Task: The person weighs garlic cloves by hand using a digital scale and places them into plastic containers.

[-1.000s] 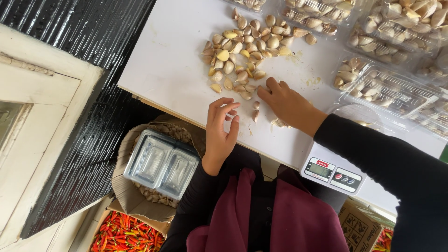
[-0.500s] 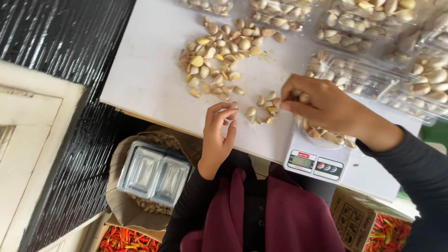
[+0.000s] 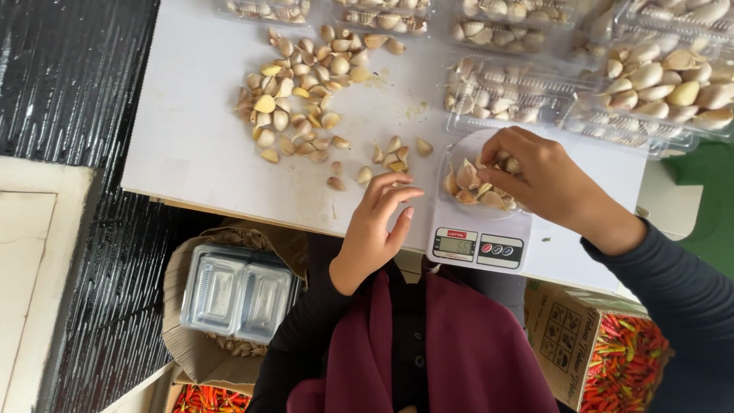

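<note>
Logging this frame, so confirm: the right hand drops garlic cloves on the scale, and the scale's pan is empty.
Not quite. The head view shows the right hand over the white scale, but its pan already holds a small heap of garlic cloves, so it is not empty.

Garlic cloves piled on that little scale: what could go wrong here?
The cloves are heaped on the small scale; one might roll off as the right hand adds more. The scale sits near the table edge, so a nudge could tip it. Loose cloves by the left hand could get swept off.
</note>
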